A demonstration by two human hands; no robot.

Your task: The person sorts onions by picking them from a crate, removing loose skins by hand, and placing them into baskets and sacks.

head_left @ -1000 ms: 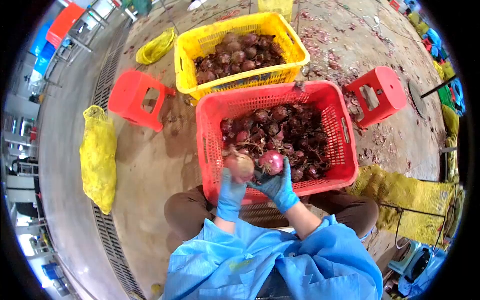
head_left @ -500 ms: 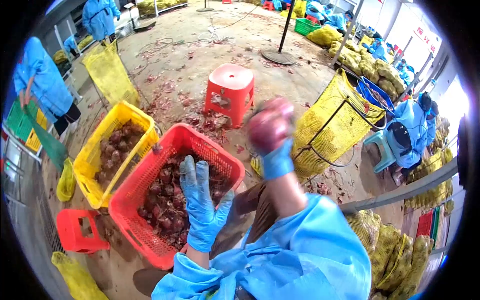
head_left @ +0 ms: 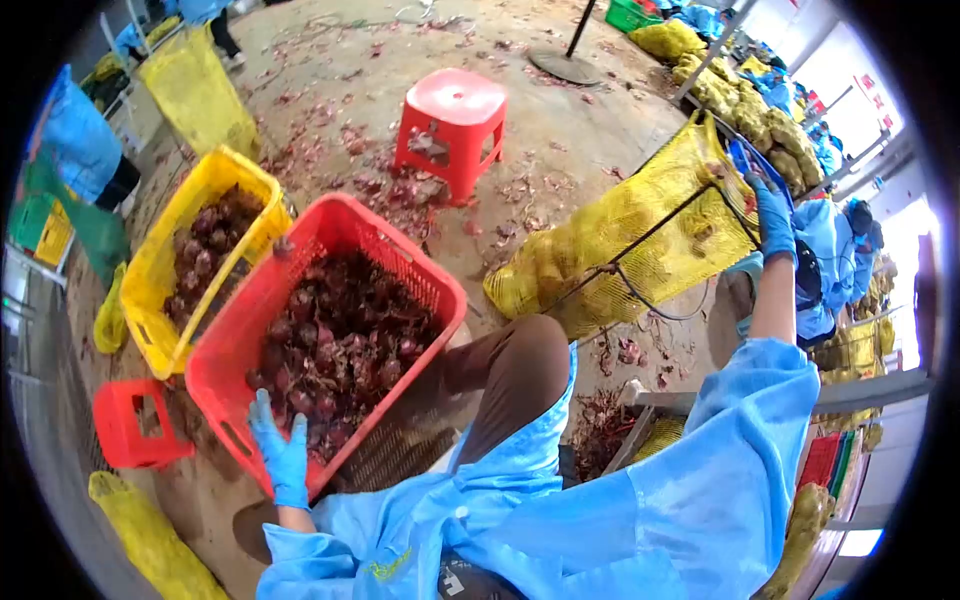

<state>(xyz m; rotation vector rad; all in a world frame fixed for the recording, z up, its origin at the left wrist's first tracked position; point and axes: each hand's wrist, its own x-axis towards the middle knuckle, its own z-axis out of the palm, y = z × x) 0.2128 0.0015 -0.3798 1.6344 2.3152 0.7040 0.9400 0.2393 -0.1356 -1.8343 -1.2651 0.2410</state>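
Observation:
My left hand (head_left: pixel 277 452), in a blue glove, is at the near rim of a red plastic crate (head_left: pixel 215 350), its thumb and fingers apart. Inside the crate lies a heap of red onions (head_left: pixel 335 350) with dry roots and skins. My right hand (head_left: pixel 772 217), gloved too, reaches out to the upper end of a yellow mesh bag (head_left: pixel 640 225) on a black metal frame. Its fingers look stretched out over the bag's mouth, beside a blue crate (head_left: pixel 742 160). No onion shows in it.
A yellow crate (head_left: pixel 140 300) of onions adjoins the red one. Red stools (head_left: pixel 457 95) stand ahead and at left. A metal rail (head_left: pixel 870 392) runs at right. Co-workers in blue gowns (head_left: pixel 85 140) are on both sides. Onion skins litter the floor.
My right hand has swung right from above the floor to the mesh bag, and the red onions in it are gone from sight. My left hand has drawn back to the crate's near rim.

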